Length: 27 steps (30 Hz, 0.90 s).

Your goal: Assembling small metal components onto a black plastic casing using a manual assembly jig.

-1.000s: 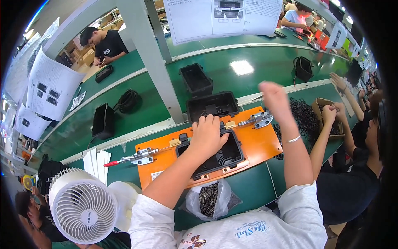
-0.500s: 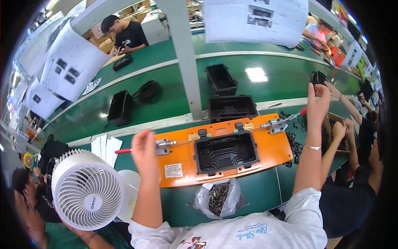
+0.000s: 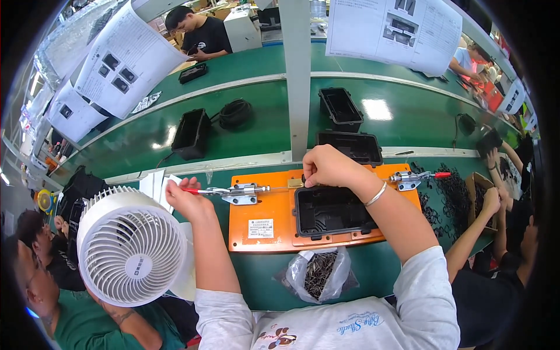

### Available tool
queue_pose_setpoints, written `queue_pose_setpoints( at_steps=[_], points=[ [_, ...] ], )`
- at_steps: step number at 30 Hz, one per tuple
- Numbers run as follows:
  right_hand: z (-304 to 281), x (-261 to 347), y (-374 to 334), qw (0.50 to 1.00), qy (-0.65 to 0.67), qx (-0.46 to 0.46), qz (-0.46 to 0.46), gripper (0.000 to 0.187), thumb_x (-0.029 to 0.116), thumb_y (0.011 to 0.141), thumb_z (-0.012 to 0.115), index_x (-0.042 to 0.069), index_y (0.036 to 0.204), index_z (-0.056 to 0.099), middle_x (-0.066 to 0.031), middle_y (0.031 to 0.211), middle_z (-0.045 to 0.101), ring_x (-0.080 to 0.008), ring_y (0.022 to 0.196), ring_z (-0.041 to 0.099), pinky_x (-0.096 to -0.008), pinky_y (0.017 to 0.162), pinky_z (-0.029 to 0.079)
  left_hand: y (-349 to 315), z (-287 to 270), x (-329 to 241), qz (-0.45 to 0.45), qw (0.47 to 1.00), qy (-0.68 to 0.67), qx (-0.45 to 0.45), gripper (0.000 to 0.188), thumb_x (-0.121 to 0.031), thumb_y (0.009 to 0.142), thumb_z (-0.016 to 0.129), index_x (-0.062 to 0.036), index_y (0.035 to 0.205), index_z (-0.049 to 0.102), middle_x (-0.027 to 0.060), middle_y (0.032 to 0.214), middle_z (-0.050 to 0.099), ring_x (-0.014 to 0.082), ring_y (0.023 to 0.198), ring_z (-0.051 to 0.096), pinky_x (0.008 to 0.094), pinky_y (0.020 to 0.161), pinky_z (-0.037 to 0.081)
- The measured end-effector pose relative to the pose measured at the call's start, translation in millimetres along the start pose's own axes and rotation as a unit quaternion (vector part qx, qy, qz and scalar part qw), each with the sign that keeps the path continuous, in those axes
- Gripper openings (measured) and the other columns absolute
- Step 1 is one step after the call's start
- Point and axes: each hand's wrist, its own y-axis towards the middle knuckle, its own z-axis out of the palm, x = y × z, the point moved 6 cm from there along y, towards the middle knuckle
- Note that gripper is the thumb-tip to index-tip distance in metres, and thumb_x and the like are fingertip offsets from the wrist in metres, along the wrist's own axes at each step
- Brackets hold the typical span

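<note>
An orange fixture plate [image 3: 274,236] lies on the bench in front of me with a black plastic box [image 3: 332,213], open side up, set on it. At its left end is a metal toggle clamp [image 3: 242,193]. My left hand [image 3: 189,201] is closed around that clamp's red handle [image 3: 191,190]. Across the box's far left corner reaches my right hand [image 3: 335,168], its fingertips pinched together beside a small brass block [image 3: 296,183]. Whatever those fingertips hold is hidden. A second toggle clamp [image 3: 405,180] with a red handle sits at the plate's right end, untouched.
A plastic bag of metal pins [image 3: 319,273] stands before the plate. The white fan [image 3: 135,248] is close to my left forearm. Behind the plate are more black boxes [image 3: 340,108]. Small black parts [image 3: 452,195] lie right, beside a co-worker's arm [image 3: 475,230].
My right hand has come from beside the right clamp to the box's far left corner. My left hand has closed on the left clamp's red handle. The view has shifted.
</note>
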Motion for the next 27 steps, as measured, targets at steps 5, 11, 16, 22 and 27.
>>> queue_pose_setpoints(
  at_steps=[5, 11, 16, 22, 27],
  points=[
    [4.0, -4.6, 1.6, 1.0, 0.015, 0.002, 0.015, 0.017, 0.006, 0.065, 0.08, -0.001, 0.069, 0.065, -0.0107, 0.069, 0.064, -0.0217, 0.066, 0.064, -0.0316, 0.062, 0.05, -41.5, 52.1, -45.0, 0.184, 0.969, 0.058, 0.151, 0.019, -0.026, 0.098, 0.051, -0.0075, 0.096, 0.046, 0.0038, 0.07, 0.054, 0.0107, 0.059, 0.05, 0.0228, 0.057, 0.044],
    [0.1, 0.1, -7.9, 0.999, -0.025, -0.026, 0.011, 0.035, 0.014, 0.061, 0.084, 0.001, 0.087, 0.065, -0.0129, 0.088, 0.063, -0.026, 0.084, 0.061, -0.0337, 0.074, 0.05, -35.3, 50.8, -49.9, 0.191, 0.96, 0.075, 0.192, 0.021, -0.025, 0.098, 0.051, -0.0076, 0.088, 0.047, 0.0028, 0.063, 0.052, 0.0098, 0.055, 0.048, 0.0222, 0.051, 0.041],
    [8.8, 7.4, -19.2, 0.977, -0.189, -0.082, -0.048, 0.06, 0.032, 0.056, 0.085, 0.003, 0.104, 0.062, -0.0121, 0.1, 0.057, -0.0294, 0.095, 0.054, -0.0387, 0.084, 0.045, -23.4, 40.3, -43.1, 0.148, 0.982, 0.049, 0.106, 0.021, -0.025, 0.097, 0.051, -0.0073, 0.087, 0.047, 0.0035, 0.062, 0.052, 0.0108, 0.052, 0.047, 0.0225, 0.049, 0.04],
    [10.3, 5.9, -12.5, 0.979, -0.176, -0.094, -0.047, 0.046, 0.031, 0.057, 0.082, 0.002, 0.091, 0.069, -0.0129, 0.088, 0.06, -0.0286, 0.093, 0.056, -0.037, 0.082, 0.046, -22.4, 41.9, -41.3, 0.119, 0.982, 0.025, 0.147, 0.025, -0.025, 0.097, 0.05, -0.007, 0.081, 0.047, 0.0025, 0.059, 0.048, 0.0104, 0.051, 0.045, 0.0229, 0.046, 0.038],
    [9.0, 0.9, -12.1, 0.978, -0.167, -0.113, -0.052, 0.047, 0.03, 0.054, 0.083, 0.002, 0.089, 0.069, -0.0117, 0.085, 0.06, -0.029, 0.089, 0.056, -0.037, 0.08, 0.046, -76.9, 76.0, -20.4, 0.118, 0.917, 0.223, 0.309, 0.015, -0.015, 0.092, 0.056, -0.0091, 0.079, 0.053, -0.0028, 0.053, 0.04, 0.0063, 0.049, 0.042, 0.0217, 0.044, 0.035]
  ],
)
